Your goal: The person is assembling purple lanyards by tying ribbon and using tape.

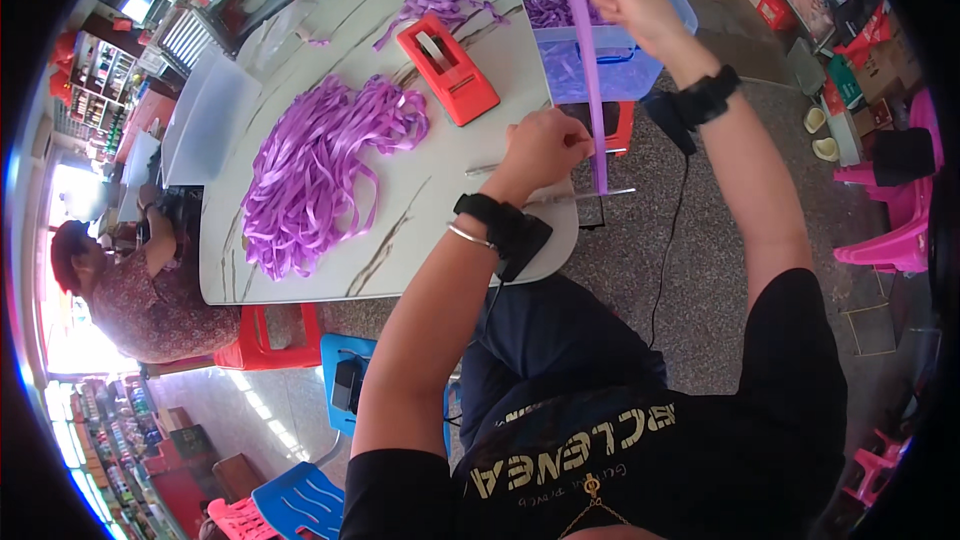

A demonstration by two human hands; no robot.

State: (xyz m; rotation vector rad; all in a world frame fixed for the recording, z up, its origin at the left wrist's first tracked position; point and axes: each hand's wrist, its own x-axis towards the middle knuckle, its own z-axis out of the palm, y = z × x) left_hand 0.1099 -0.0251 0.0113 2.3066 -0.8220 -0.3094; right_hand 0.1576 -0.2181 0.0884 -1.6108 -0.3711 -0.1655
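A length of purple ribbon (pixel 590 70) stretches upright past the table's right edge. My right hand (pixel 625 0) is raised over the plastic bin and pinches the ribbon's upper end. Lower down, my left hand (pixel 545 148) has its fingers curled together at the ribbon's edge, over the table corner; its fingertips are partly hidden. Below it, a thin metal rod (pixel 615 192) sticks out past the table edge by the ribbon's lower end. A red tape dispenser (pixel 450 75) stands just beyond my left hand. Left of that lies a large heap of looped purple ribbon (pixel 320 170).
A smaller ribbon pile (pixel 440 5) lies farther back on the marble-patterned table (pixel 400 230). The translucent bin (pixel 680 0) at the right holds more purple ribbon. A black cable (pixel 672 260) hangs from my right wrist. Another person (pixel 150 290) sits at the left.
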